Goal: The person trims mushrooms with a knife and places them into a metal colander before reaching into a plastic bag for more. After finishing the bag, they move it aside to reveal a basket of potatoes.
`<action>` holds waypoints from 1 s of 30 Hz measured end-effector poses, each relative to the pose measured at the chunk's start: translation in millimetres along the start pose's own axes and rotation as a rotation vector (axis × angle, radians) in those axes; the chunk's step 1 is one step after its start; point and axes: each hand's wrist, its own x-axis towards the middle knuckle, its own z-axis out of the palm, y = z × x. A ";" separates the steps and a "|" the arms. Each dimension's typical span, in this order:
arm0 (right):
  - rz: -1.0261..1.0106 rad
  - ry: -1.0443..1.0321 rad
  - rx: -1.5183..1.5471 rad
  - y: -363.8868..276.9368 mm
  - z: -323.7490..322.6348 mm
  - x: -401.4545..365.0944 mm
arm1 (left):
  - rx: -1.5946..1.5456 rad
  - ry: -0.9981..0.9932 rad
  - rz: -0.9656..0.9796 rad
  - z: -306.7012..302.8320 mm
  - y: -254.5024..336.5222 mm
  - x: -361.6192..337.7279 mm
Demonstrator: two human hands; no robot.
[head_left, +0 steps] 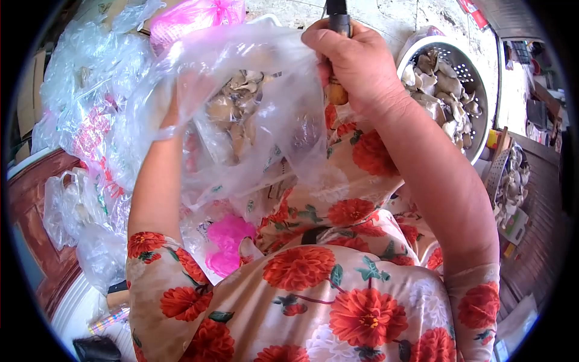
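Note:
A clear plastic bag [283, 114] is held up in front of me, its mouth spread wide. Grey-brown oyster mushrooms [232, 114] show inside it. My right hand [359, 57] is closed around a knife [338, 93] with a wooden handle end, its dark part pointing away from me. The same hand's fingers touch the bag's right rim. On the left, my left hand [188, 90] reaches in behind the cloudy plastic, and its fingers are hidden there.
A metal colander [482, 102] full of oyster mushrooms stands at the right. Farther right, more mushrooms [514, 175] lie by a white perforated basket. Crumpled plastic bags [90, 78] pile up on the left, with a pink bag [196, 21] at the back.

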 end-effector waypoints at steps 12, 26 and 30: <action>0.051 -0.034 -0.048 -6.1 -9.4 -14.8 | 0.960 0.203 0.510 81.4 -85.9 55.7; 0.132 -0.073 -0.089 -6.8 -15.0 -17.8 | 0.772 0.098 0.456 123.3 -75.7 77.1; 0.147 -0.073 -0.114 -9.6 -14.6 -19.6 | 0.658 0.105 0.424 105.9 -83.1 57.7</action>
